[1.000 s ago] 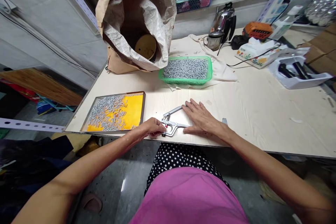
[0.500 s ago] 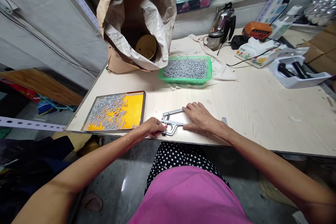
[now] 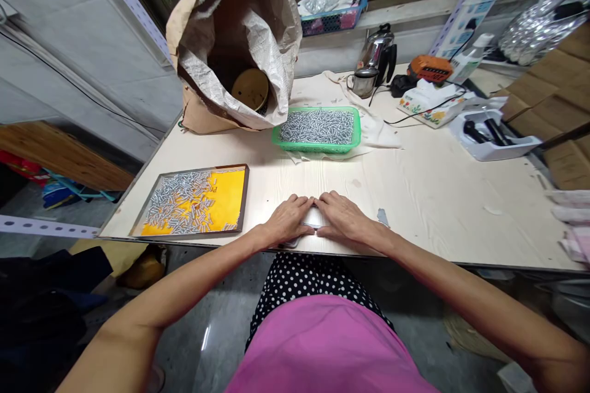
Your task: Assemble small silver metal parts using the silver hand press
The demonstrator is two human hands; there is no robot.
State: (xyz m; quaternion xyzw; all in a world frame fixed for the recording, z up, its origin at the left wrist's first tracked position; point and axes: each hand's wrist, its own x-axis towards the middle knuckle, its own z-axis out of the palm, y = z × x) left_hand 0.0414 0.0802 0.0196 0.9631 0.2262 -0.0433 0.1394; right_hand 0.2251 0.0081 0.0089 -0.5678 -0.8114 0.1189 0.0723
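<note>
A pair of silver metal hand-press pliers (image 3: 311, 226) lies at the table's front edge, mostly hidden under both hands. My left hand (image 3: 289, 218) is closed over its head end, thumb at the near side and fingers at the far side. My right hand (image 3: 342, 215) grips the handle end the same way, its fingertips meeting those of my left hand. To the left is a shallow tray (image 3: 244, 199) with a yellow bottom, holding many small silver metal pieces (image 3: 177, 199). Similar pieces fill a green plastic basket (image 3: 318, 148) beyond my hands.
A large open sack (image 3: 193, 107) stands at the back left, beside the green basket. Toward the back right are a metal kettle (image 3: 378, 52), a metal cup (image 3: 364, 83), an orange battery pack (image 3: 429, 67), a tissue pack (image 3: 428, 104) and a white tray (image 3: 495, 148). A small grey piece (image 3: 382, 217) lies right of my hand.
My left hand has gone from pinching at the pliers' jaw to closing over the head end, next to my right hand. The pliers' handles are closer together. The view has shifted slightly.
</note>
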